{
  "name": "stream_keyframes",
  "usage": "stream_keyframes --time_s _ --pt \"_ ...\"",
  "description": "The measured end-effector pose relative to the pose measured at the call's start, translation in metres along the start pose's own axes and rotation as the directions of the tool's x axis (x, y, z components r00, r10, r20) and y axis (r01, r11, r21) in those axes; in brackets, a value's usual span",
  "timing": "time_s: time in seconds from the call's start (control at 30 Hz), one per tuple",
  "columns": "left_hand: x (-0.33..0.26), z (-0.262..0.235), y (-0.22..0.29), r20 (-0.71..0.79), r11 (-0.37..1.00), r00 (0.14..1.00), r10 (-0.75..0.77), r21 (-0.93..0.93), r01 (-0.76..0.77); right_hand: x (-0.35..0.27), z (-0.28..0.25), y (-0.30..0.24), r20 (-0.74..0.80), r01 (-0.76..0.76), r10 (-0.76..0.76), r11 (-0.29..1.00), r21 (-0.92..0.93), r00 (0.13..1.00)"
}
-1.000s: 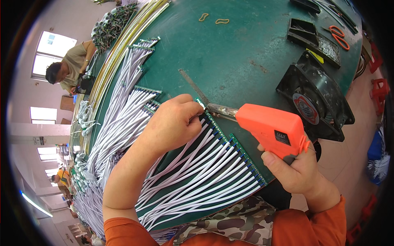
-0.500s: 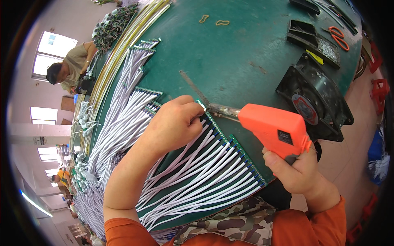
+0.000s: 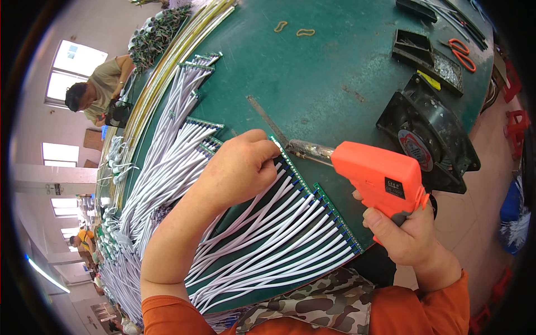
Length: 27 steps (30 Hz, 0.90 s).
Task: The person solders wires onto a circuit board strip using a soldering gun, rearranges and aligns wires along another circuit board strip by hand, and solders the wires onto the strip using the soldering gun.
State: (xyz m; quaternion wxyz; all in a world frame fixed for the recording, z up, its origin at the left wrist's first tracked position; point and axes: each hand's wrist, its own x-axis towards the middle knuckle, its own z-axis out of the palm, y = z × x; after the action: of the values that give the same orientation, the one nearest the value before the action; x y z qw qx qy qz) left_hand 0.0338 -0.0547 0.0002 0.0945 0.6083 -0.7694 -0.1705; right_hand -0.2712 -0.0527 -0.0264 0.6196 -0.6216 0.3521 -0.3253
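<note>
My right hand (image 3: 406, 237) grips an orange soldering gun (image 3: 379, 178) by its handle; its metal tip points left and touches the far end of a narrow green circuit strip (image 3: 312, 192). My left hand (image 3: 237, 167) is closed over the white wires (image 3: 268, 240) at that same end of the strip, fingers pinching right next to the tip. The wires run in a row from the strip back toward my body across the green table (image 3: 324, 72).
More white wire bundles with green strips (image 3: 167, 162) lie to the left. A black fan (image 3: 427, 134) stands at the right, with black trays (image 3: 427, 53) and orange scissors (image 3: 460, 53) behind it. Another person (image 3: 95, 92) sits at the far left.
The soldering gun's tip has stayed at the strip's end; both hands have barely moved.
</note>
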Motion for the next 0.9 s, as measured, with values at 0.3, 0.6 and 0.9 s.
stream_keyframes --time_s 0.3,0.6,0.9 --pt "-0.026 -0.001 -0.009 0.001 0.974 0.997 -0.076 -0.215 0.075 0.001 -0.005 -0.002 0.026 0.07 -0.072 0.994 0.081 0.997" --pt "-0.036 0.002 -0.014 -0.05 0.988 0.997 -0.058 -0.148 0.05 0.0 -0.004 -0.004 -0.02 0.085 -0.083 0.989 0.118 0.996" --pt "-0.019 -0.005 0.007 0.05 0.974 0.987 -0.15 0.181 0.139 -0.001 0.0 -0.006 -0.021 0.058 -0.056 0.993 0.105 0.998"
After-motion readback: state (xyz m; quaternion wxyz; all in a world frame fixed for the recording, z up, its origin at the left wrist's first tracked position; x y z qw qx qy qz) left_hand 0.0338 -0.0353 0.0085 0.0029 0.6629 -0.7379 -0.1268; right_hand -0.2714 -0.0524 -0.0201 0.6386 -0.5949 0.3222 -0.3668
